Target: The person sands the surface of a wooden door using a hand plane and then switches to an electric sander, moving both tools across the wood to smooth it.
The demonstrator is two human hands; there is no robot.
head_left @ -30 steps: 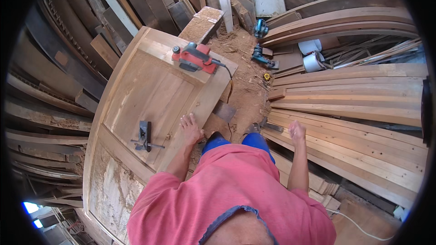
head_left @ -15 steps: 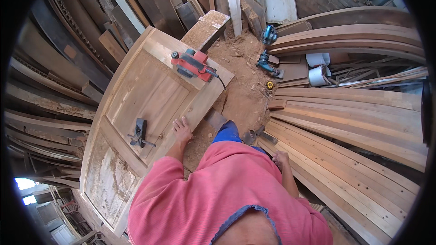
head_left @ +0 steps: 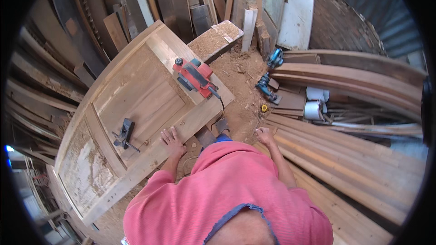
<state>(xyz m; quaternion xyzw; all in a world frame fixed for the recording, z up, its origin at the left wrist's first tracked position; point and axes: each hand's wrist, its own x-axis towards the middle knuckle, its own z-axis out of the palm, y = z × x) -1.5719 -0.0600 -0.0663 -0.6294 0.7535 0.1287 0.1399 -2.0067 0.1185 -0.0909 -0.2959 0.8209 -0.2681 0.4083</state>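
Observation:
My left hand (head_left: 173, 141) lies with fingers spread on the near rail of a panelled wooden door (head_left: 156, 156). Loosely curled, my right hand (head_left: 264, 135) hangs beside the stacked boards on the right; nothing shows in it. A red electric planer (head_left: 196, 76) rests on the far right part of the door, its dark cord dropping over the edge. To the left of my left hand, a small black hand plane (head_left: 126, 131) with a cross handle sits on the door's panel. Shavings and dust cover parts of the panels.
Long planks (head_left: 345, 163) are stacked on the right. Two teal power tools (head_left: 274, 58) and a yellow tape measure (head_left: 264, 108) lie on the sawdust-covered floor (head_left: 236, 81). White buckets (head_left: 313, 110) stand among curved boards. Many boards lean behind the door; a dusty block (head_left: 218, 38) touches its far end.
My body has moved forward along the door. My left hand remains on its rail, while my right hand has swung forward and up. The planer and hand plane stay on the door.

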